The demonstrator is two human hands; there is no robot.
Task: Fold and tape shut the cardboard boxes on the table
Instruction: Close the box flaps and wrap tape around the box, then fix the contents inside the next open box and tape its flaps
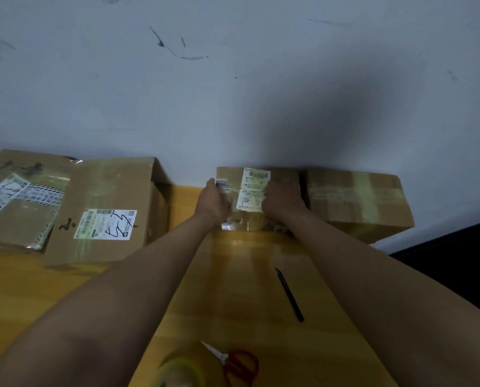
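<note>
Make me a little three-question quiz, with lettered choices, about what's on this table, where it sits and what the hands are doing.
1. Where do the scissors lie?
A. on a box
B. on the table's near edge beside the tape roll
C. in the left hand

2. What colour are the scissor handles?
A. red
B. blue
C. green

3. What are the hands doing?
A. resting flat on the table
B. cutting tape
C. both holding the small box

Answers: 1 B, they lie on the yellow table right of the roll. 2 A, the loops are red. 3 C, the left hand and right hand grip its two sides.
</note>
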